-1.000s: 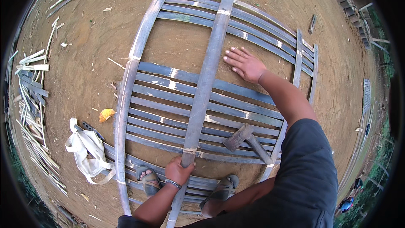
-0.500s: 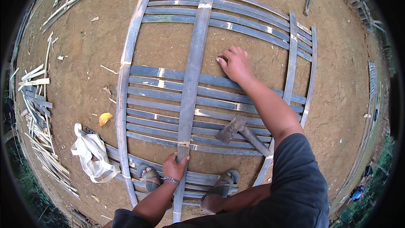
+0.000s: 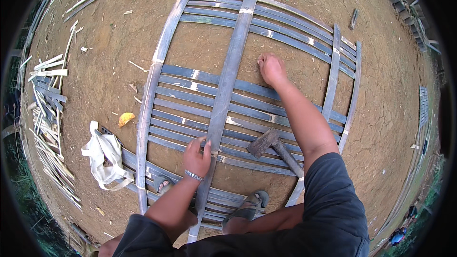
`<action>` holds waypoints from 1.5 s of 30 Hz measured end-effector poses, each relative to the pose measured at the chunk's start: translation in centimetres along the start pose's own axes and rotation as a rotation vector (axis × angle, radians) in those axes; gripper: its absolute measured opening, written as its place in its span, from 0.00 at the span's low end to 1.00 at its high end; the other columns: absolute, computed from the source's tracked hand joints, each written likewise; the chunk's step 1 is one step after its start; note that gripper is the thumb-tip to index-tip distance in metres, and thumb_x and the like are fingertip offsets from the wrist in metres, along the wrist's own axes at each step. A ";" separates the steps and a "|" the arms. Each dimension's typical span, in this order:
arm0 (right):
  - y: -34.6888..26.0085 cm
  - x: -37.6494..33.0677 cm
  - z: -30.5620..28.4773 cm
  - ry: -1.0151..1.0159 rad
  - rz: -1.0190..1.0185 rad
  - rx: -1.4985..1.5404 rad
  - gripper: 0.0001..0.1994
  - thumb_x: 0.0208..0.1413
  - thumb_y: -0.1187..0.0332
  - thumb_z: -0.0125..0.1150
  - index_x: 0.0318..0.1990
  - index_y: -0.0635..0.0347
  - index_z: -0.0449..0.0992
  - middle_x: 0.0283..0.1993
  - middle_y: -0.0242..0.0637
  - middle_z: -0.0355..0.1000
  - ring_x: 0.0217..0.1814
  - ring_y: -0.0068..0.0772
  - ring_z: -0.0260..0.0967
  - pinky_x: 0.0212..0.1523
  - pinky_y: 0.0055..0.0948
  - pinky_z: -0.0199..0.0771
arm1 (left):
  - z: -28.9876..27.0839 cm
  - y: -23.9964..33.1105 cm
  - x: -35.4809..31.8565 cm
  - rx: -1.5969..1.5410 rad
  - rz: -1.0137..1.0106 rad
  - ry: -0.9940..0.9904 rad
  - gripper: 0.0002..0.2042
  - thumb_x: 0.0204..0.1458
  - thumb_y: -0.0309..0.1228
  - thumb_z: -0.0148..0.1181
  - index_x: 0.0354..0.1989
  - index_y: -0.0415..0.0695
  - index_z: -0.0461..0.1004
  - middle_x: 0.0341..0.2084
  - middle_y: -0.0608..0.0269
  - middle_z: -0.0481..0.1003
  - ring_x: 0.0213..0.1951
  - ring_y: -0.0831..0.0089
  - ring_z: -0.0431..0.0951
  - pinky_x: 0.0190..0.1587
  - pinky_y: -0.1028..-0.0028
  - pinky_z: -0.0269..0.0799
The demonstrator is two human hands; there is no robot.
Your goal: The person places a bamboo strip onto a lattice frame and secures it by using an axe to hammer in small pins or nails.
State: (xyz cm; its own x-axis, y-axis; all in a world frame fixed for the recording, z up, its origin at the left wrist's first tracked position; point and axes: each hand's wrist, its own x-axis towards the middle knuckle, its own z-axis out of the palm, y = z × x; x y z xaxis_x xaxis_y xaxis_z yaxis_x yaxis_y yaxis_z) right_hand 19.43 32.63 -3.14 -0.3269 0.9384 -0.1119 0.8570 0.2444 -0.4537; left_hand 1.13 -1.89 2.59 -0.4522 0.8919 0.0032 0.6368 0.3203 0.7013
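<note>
A bamboo lattice frame [image 3: 220, 95] lies on the ground, with crosswise slats woven past a wide middle strip and narrower side rails. My left hand [image 3: 196, 158] is at the near part of the middle strip, its thumb and fingers apart beside the strip's left edge. Over the gap between the upper and lower slats is my right hand [image 3: 273, 70], fingers curled in. Whether anything small is inside them is hidden. A hammer-shaped mallet [image 3: 263, 143] with a dark, blocky head rests on the slats at the right, below my right forearm.
A white cloth bag [image 3: 102, 154] lies left of the frame, near an orange-yellow scrap [image 3: 125, 119]. Split bamboo pieces [image 3: 50, 154] are heaped along the left. My sandalled foot [image 3: 247, 209] stands at the frame's near end. Dry brown earth [image 3: 385, 114] surrounds everything.
My left hand has let go of the middle strip's near part and moved forward along it. The right hand's fingers have curled in. The view has shifted slightly.
</note>
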 end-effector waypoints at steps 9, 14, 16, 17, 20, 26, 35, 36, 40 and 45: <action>-0.9 -0.1 1.7 0.067 -0.181 -0.250 0.06 0.59 0.66 0.61 0.37 0.54 0.82 0.42 0.45 0.81 0.47 0.52 0.79 0.50 0.48 0.78 | 8.9 0.9 8.8 0.084 0.128 0.115 0.07 0.59 0.30 0.61 0.43 0.44 0.80 0.35 0.54 0.81 0.40 0.51 0.81 0.43 0.56 0.73; -1.4 -0.3 1.5 0.006 -0.191 -0.264 0.08 0.59 0.66 0.57 0.37 0.54 0.82 0.42 0.47 0.81 0.45 0.54 0.80 0.49 0.49 0.78 | 10.2 -0.4 8.5 0.125 0.109 0.082 0.08 0.61 0.31 0.58 0.46 0.47 0.77 0.37 0.57 0.80 0.43 0.55 0.80 0.48 0.55 0.71; -2.0 -0.8 1.0 -0.016 -0.198 -0.246 0.12 0.60 0.67 0.51 0.37 0.56 0.83 0.42 0.49 0.82 0.46 0.55 0.80 0.49 0.51 0.76 | 10.0 -0.3 8.7 0.127 0.093 0.066 0.07 0.61 0.31 0.58 0.46 0.46 0.77 0.38 0.57 0.80 0.43 0.54 0.80 0.48 0.55 0.71; -2.1 -0.8 1.2 -0.028 -0.191 -0.243 0.12 0.60 0.67 0.51 0.37 0.56 0.82 0.42 0.49 0.82 0.47 0.56 0.80 0.49 0.51 0.76 | 10.0 -0.3 8.7 0.128 0.086 0.057 0.07 0.61 0.31 0.57 0.46 0.46 0.76 0.38 0.57 0.80 0.43 0.54 0.80 0.48 0.55 0.71; -2.0 -0.3 0.9 -0.065 -0.150 -0.245 0.12 0.61 0.67 0.51 0.37 0.56 0.82 0.43 0.49 0.82 0.47 0.56 0.80 0.49 0.52 0.76 | 10.1 0.0 8.7 0.022 0.098 0.130 0.08 0.64 0.30 0.55 0.46 0.42 0.75 0.38 0.50 0.80 0.43 0.48 0.80 0.46 0.54 0.71; -0.5 0.5 -0.5 -0.127 0.073 0.008 0.09 0.60 0.66 0.57 0.41 0.53 0.84 0.45 0.47 0.82 0.48 0.56 0.79 0.53 0.49 0.77 | 10.5 -0.6 8.3 -0.089 0.046 0.184 0.11 0.63 0.26 0.51 0.52 0.39 0.72 0.33 0.48 0.76 0.37 0.47 0.76 0.44 0.53 0.69; -4.7 0.5 0.1 -0.164 0.078 -0.254 0.10 0.58 0.68 0.59 0.39 0.59 0.85 0.44 0.52 0.82 0.52 0.56 0.80 0.54 0.47 0.79 | 9.8 -0.4 8.4 -0.170 0.057 0.153 0.14 0.57 0.24 0.52 0.52 0.38 0.72 0.29 0.52 0.73 0.34 0.50 0.75 0.43 0.55 0.69; -5.0 0.7 0.3 -0.178 0.073 -0.298 0.10 0.58 0.68 0.59 0.39 0.60 0.85 0.44 0.52 0.82 0.52 0.56 0.80 0.54 0.47 0.79 | 9.8 -0.5 8.4 -0.165 0.058 0.153 0.14 0.57 0.24 0.52 0.52 0.38 0.72 0.29 0.52 0.73 0.34 0.51 0.75 0.43 0.55 0.69; -5.5 1.2 0.5 -0.282 0.084 -0.392 0.11 0.58 0.69 0.57 0.41 0.62 0.84 0.47 0.53 0.82 0.53 0.55 0.79 0.54 0.47 0.79 | 9.8 -0.7 8.4 -0.159 0.063 0.140 0.15 0.56 0.24 0.53 0.52 0.38 0.72 0.28 0.53 0.72 0.33 0.52 0.75 0.43 0.55 0.69; -3.9 0.8 0.4 -0.233 0.093 -0.213 0.12 0.62 0.65 0.57 0.44 0.61 0.83 0.49 0.54 0.80 0.54 0.56 0.79 0.55 0.47 0.78 | 9.9 -0.9 8.3 -0.160 0.063 0.141 0.15 0.56 0.24 0.54 0.52 0.38 0.72 0.27 0.54 0.72 0.33 0.52 0.74 0.43 0.55 0.69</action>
State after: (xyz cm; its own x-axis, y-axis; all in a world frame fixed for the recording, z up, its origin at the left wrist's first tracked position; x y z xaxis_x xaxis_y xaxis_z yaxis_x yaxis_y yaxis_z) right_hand 15.64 32.35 -1.82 -0.3042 0.8842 -0.3543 0.9435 0.2285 -0.2398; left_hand 2.97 8.35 -5.06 -0.5042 0.8518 0.1424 0.5643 0.2001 0.8009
